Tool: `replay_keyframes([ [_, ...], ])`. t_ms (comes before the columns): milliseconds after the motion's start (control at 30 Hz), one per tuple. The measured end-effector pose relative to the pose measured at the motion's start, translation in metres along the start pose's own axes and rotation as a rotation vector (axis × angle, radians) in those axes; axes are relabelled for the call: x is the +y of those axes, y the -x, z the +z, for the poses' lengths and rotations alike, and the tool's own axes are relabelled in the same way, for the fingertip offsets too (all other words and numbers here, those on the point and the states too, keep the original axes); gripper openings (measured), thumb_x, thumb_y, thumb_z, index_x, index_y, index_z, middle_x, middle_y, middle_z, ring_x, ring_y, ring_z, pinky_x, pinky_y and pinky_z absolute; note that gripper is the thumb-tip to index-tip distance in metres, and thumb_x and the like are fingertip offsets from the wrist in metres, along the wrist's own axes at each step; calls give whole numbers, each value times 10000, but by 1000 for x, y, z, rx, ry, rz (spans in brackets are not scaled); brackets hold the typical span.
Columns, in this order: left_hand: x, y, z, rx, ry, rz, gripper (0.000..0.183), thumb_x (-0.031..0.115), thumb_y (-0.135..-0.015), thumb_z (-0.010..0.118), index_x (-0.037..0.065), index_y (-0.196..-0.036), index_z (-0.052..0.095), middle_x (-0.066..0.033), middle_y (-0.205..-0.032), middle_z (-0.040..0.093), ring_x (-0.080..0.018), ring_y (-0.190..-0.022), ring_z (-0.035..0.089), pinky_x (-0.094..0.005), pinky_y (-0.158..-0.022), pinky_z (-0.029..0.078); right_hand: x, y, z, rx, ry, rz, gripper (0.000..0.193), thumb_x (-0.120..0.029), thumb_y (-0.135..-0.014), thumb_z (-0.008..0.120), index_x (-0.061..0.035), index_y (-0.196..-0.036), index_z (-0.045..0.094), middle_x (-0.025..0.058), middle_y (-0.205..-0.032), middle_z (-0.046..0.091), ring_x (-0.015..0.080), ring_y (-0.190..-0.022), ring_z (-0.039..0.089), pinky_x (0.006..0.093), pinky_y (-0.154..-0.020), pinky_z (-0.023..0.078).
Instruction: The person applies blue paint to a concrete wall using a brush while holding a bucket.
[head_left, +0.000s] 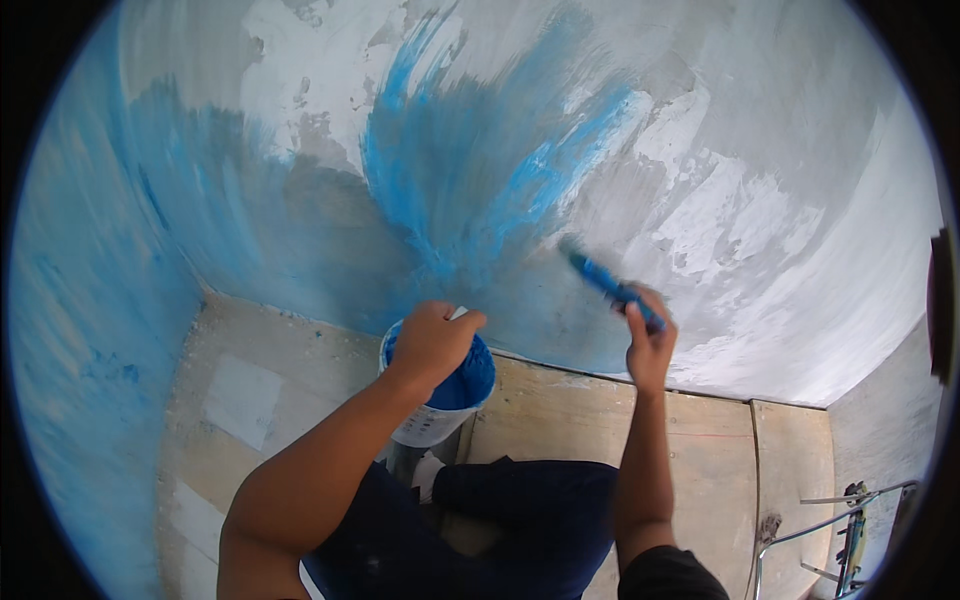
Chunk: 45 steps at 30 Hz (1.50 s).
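A white bucket (425,428) of blue paint hangs or stands in front of my knees, close to the wall; its base is partly hidden. My left hand (432,345) is closed over its top, with a bit of white showing at the fingertips, apparently the handle. My right hand (652,338) grips a paintbrush (606,280) with a blue, paint-smeared handle. The bristles point up and left at the wall (745,215); whether they touch it I cannot tell. Broad blue strokes fan upward on the grey and white plaster to the left of the brush.
Blue paint also covers the side wall (85,400) on the left. Below lies a floor of wooden boards (690,440), with pale patches (243,400) at the left. A metal-framed object (850,530) stands at the lower right. My bent legs (520,510) are beneath the bucket.
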<state>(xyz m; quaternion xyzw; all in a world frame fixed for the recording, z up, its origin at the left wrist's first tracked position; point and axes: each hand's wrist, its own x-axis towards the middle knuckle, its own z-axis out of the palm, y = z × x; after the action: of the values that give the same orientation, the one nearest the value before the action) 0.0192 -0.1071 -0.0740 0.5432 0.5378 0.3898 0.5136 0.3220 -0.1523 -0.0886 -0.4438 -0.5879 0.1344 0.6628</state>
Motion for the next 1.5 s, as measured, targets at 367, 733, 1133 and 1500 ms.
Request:
replay_keyframes([
  [367, 13, -6, -7, 8, -77, 146, 323, 250, -828, 693, 21, -621, 598, -64, -587, 547, -164, -543, 519, -380, -540, 395, -36, -41, 21, -63, 823, -516, 328, 73, -868, 679, -8, -1185, 690, 204, -1249, 674, 389, -1127, 676, 416, -911, 564],
  [733, 10, -29, 34, -247, -93, -79, 374, 298, -870, 710, -73, -907, 717, -163, -851, 683, -251, -793, 645, -414, -738, 505, -97, -99, -18, 254, 822, -636, 270, 81, -904, 645, 14, -1160, 701, 211, -1187, 700, 372, -1090, 692, 397, -928, 545],
  [1133, -8, -44, 106, -372, -100, -95, 434, 334, -846, 736, -76, -986, 712, -205, -1045, 689, -292, -978, 644, -467, -837, 499, -23, -35, -46, -251, 786, -380, 266, 52, -863, 702, -8, -1123, 699, 213, -1161, 698, 380, -1045, 696, 389, -885, 561],
  [1500, 7, -46, 102, -399, -159, -205, 445, 401, -855, 722, -21, -993, 691, -226, -1158, 656, -330, -1082, 599, -471, -935, 454, 14, 8, -46, -118, 783, -267, 256, 54, -870, 678, -28, -1112, 694, 172, -1198, 677, 394, -1066, 675, 405, -873, 563],
])
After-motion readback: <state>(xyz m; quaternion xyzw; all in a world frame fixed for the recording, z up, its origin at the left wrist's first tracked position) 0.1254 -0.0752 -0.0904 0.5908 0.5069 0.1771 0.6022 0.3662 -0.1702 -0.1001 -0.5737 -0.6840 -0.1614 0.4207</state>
